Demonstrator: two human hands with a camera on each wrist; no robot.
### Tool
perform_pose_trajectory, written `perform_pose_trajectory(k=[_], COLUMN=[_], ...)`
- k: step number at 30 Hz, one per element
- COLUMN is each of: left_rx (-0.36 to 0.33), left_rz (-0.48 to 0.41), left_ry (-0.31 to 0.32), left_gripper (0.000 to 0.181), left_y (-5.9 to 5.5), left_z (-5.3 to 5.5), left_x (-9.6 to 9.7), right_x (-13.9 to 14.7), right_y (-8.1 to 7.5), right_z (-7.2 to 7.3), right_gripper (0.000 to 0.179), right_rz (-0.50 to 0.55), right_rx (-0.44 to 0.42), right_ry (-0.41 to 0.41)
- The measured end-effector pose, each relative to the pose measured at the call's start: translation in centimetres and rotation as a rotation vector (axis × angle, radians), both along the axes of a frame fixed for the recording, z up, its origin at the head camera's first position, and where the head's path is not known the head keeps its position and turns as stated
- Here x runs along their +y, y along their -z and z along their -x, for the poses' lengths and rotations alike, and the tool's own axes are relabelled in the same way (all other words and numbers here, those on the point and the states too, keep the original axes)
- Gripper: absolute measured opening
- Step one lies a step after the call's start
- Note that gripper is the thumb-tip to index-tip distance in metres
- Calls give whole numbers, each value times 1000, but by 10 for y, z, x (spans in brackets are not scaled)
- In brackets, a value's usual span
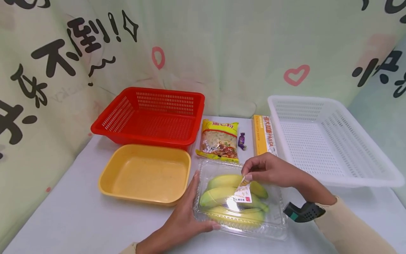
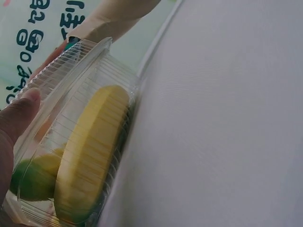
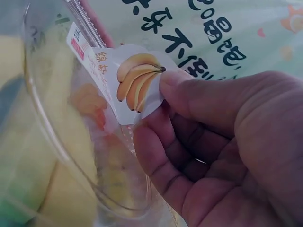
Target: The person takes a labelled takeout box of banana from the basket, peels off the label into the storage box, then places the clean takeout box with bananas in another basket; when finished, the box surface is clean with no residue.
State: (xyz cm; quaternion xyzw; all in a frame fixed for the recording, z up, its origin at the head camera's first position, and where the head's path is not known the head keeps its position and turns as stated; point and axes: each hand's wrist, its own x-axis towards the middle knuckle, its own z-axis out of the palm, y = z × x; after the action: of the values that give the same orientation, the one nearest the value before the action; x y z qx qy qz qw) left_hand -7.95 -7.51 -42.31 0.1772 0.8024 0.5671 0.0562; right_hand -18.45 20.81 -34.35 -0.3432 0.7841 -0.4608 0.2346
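Note:
In the head view, several bananas (image 1: 219,197) lie inside a clear plastic box (image 1: 272,225) with its lid on. My right hand (image 1: 269,171) pinches one end of a white banana-printed sticker (image 1: 243,194) between thumb and index finger. That end is lifted and bent away, while the other end lies against the lid. In the right wrist view, the sticker's printed bananas (image 3: 138,80) face the camera beside my thumb (image 3: 199,97). My left hand (image 1: 185,215) rests against the box's left side with extended fingers; its thumb (image 2: 23,113) touches the near edge.
A yellow tray (image 1: 142,197) stands left of the box, with a red basket (image 1: 147,141) behind it. Behind the box lie a pasta bag (image 1: 219,139), a purple-wrapped candy (image 1: 242,141) and a yellow pasta box (image 1: 260,135). A white basket (image 1: 345,181) stands at the right.

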Motion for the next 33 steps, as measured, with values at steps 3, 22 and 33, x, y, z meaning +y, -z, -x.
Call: perform_pose_trajectory(k=[3,22,33], left_rx=[4,19,-3], left_rz=[3,7,11], left_ry=[3,-9,-13], left_gripper=[131,130,128], left_y=[-1,0,0], left_z=[1,1,0], left_x=[0,-1,0], right_x=[2,-2,-8], right_y=[1,-5,-9], right_z=[0,-10,-14], right_gripper=[7,8,23], right_rz=[31,-15,-73], right_rx=[2,48,13], right_ry=[-17,-12,32])
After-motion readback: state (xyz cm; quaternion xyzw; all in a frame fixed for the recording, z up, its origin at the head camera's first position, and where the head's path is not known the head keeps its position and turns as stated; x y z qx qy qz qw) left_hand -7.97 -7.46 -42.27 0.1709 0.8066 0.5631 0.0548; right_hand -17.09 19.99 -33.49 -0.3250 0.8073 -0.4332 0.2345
